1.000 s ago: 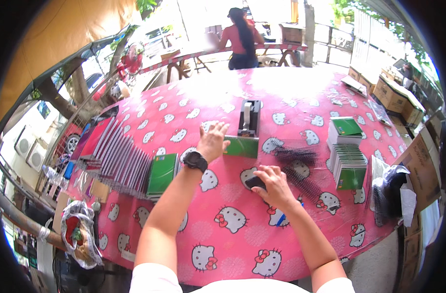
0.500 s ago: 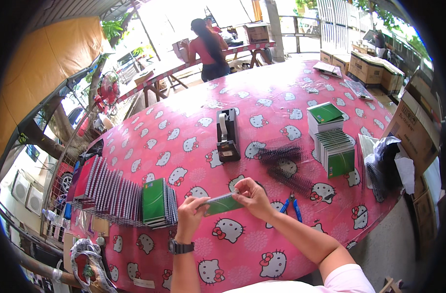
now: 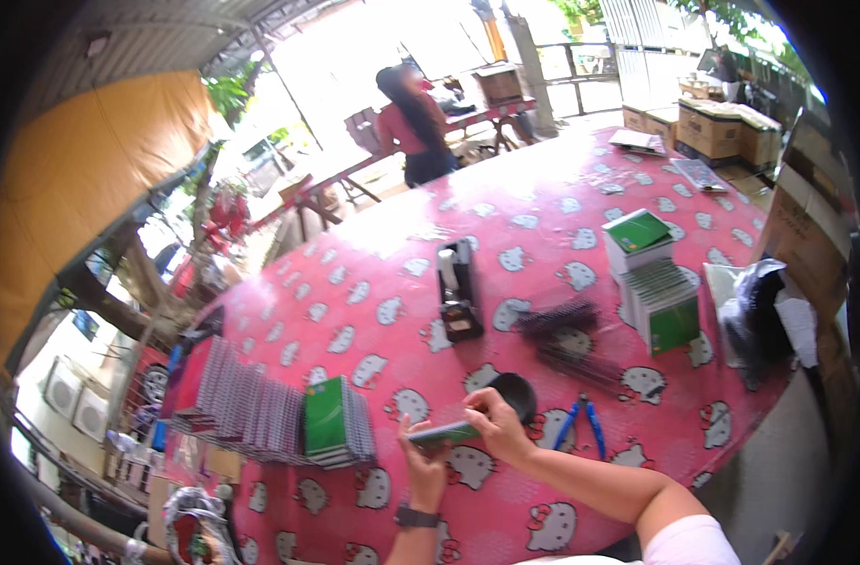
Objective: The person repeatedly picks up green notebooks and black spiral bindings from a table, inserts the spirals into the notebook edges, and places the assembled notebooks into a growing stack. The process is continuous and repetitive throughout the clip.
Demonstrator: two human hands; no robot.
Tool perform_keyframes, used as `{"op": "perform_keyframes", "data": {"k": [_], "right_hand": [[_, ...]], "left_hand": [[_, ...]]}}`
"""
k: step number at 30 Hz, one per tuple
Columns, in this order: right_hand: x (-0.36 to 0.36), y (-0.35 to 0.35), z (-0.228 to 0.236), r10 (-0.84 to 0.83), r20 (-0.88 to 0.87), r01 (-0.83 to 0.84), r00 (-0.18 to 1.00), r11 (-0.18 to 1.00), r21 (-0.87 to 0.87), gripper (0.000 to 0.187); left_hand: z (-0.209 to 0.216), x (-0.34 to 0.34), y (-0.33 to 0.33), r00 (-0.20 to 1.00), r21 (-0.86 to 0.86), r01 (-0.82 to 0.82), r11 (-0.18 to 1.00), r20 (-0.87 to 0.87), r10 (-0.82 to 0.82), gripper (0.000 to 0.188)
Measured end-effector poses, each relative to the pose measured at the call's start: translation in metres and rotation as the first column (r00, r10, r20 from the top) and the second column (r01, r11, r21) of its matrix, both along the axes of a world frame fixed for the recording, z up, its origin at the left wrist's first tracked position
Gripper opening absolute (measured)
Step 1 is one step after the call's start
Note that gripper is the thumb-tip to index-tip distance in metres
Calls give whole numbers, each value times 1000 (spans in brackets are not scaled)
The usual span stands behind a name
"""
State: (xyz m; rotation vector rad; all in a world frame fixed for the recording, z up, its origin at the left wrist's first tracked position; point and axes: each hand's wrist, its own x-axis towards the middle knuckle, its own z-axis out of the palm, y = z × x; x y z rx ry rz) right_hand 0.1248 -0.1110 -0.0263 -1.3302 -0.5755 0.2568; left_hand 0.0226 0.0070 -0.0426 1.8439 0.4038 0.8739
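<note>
A small green notebook (image 3: 446, 435), held nearly edge-on, is in my left hand (image 3: 424, 461), with the thumb and fingers closed round its left end. My right hand (image 3: 501, 428) pinches at the notebook's right end; exactly what its fingertips grip is too blurred to make out. Just behind that hand sits a round black dish-like thing (image 3: 518, 395), partly covered by it. Blue-handled pliers (image 3: 580, 426) lie spread on the table to the right. Beyond them are loose black spiral binding coils (image 3: 562, 325).
A long row of spiral notebooks (image 3: 251, 405) leans at the left, green-covered ones in front. A stack of green-covered pads (image 3: 651, 282) stands at the right. Farther off are a black tape dispenser (image 3: 460, 292), a plastic bag (image 3: 755, 311), cardboard boxes (image 3: 707, 132) and another person (image 3: 413, 127).
The view has swung, so the table's contents appear lower and more to the right. The notebook has tilted more edge-on, and the black dish-like thing shows more behind my right hand.
</note>
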Motion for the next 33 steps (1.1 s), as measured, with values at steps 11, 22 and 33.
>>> {"op": "perform_keyframes", "data": {"k": [11, 22, 33], "right_hand": [[79, -40, 39, -220, 472, 323, 853, 935, -148, 13], [129, -90, 0, 104, 664, 551, 741, 472, -688, 29], [137, -100, 5, 37, 690, 518, 723, 631, -577, 15]], "left_hand": [[41, 20, -33, 999, 671, 33, 741, -35, -13, 33], [37, 37, -27, 999, 636, 22, 771, 20, -45, 25], [42, 35, -28, 999, 687, 50, 725, -20, -50, 30]]}}
